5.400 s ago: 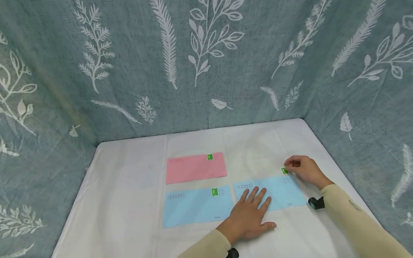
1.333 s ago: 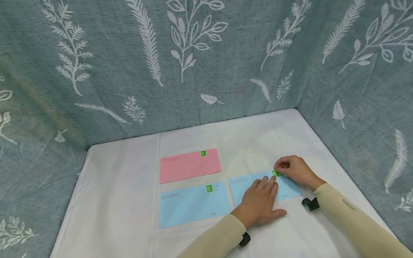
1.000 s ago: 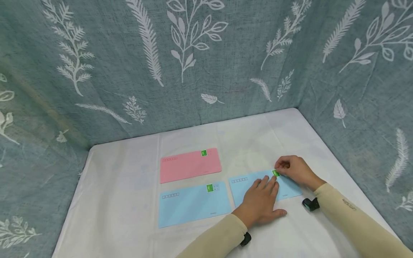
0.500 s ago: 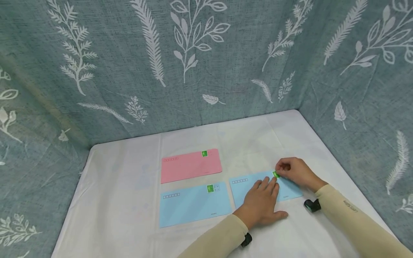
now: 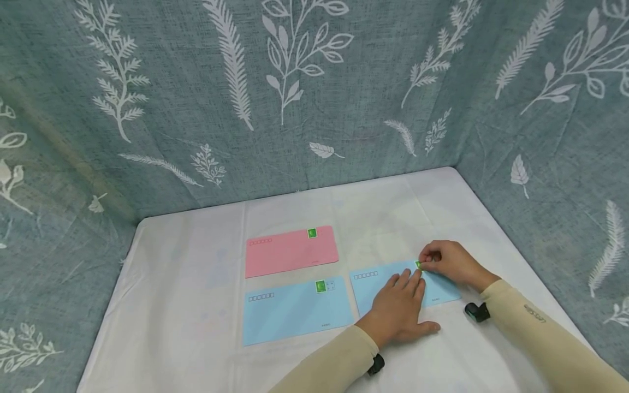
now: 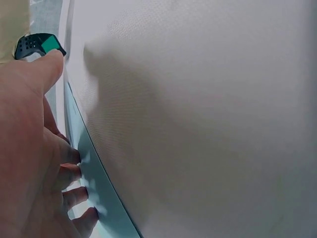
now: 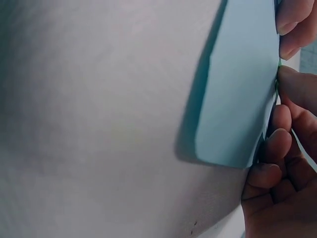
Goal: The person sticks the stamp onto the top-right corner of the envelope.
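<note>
My left hand (image 5: 397, 307) lies flat, fingers spread, on the right-hand blue envelope (image 5: 442, 290), holding it against the table. Its thumb rests on the white cloth in front. At that envelope's top right area, the curled fingers and thumb of my right hand (image 5: 451, 262) are on a small green stamp (image 5: 418, 265), the thumb covering much of it. In the right wrist view the thumb (image 7: 297, 89) bears on the envelope's far edge, and a thin green sliver shows beside it. The left wrist view has the left fingertips (image 6: 74, 197) on the blue paper.
Left of my hands lies another blue envelope (image 5: 295, 316) with a green stamp (image 5: 321, 286). Behind it is a pink envelope (image 5: 290, 256), also bearing a green stamp (image 5: 312, 233). A white cloth (image 5: 187, 305) covers the table; a leaf-patterned curtain (image 5: 196, 98) surrounds it.
The right hand has brought the stamp from the envelope's back edge down onto its upper right area, and its thumb now covers more of it. The left hand has shifted right along the envelope.
</note>
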Tool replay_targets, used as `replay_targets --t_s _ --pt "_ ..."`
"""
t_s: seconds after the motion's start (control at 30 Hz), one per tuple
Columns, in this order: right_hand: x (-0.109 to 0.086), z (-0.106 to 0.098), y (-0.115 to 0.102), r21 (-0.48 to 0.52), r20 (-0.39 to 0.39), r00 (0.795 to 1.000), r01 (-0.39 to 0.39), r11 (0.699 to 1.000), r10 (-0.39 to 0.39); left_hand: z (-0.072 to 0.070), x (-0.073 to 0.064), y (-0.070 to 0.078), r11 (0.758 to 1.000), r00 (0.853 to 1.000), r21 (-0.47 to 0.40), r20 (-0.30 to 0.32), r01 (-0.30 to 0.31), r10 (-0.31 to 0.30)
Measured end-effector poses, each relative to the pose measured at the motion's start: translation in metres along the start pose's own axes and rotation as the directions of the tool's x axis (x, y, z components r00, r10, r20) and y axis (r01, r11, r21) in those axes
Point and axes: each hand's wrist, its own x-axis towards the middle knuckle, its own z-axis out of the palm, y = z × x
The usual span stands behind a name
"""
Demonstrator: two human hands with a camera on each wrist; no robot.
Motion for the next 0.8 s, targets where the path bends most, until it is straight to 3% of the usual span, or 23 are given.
replay_targets --t_s 0.8 --pt "0.0034 -0.0042 -0.0007 -0.013 0.034 0.999 -0.042 0.999 0.043 -0.0035 0.0004 -0.0024 0.999 1.000 -0.034 0.007 0.005 -0.005"
